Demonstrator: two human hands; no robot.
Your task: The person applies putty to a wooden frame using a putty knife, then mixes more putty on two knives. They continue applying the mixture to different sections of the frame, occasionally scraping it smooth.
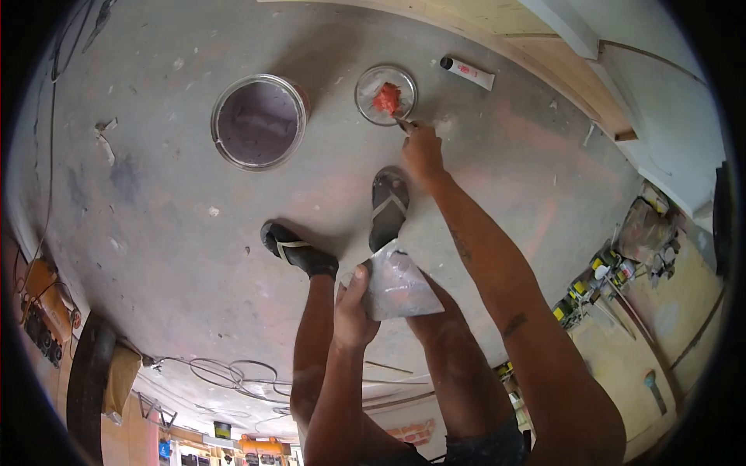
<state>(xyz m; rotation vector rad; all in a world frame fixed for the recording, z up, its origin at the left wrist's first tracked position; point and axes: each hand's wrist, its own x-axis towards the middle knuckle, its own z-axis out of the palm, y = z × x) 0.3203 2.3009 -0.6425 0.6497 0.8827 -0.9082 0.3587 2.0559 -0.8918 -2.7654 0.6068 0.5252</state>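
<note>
In my left hand (354, 312) is a flat, filler-smeared spreader plate (402, 289), the thumb pressed on its near edge. My right hand (423, 154) is closed round a small tool (405, 124), perhaps a scraper; its handle is mostly hidden in my fingers. The tool's tip reaches the near edge of a round metal lid (359, 99), close to a lump of red paste (386, 99) on it. To the left stands an open can (220, 147) of greyish-purple filler (258, 124). A white tube (468, 74) with a black cap lies right of the lid.
My feet in dark flip-flops (301, 250) stand on the stained grey floor (179, 256). Looped cables (225, 373) lie behind me at the lower left. Bottles and tins (598, 272) line the right side, near a board with a brush (655, 392). A pale panel runs along the upper right.
</note>
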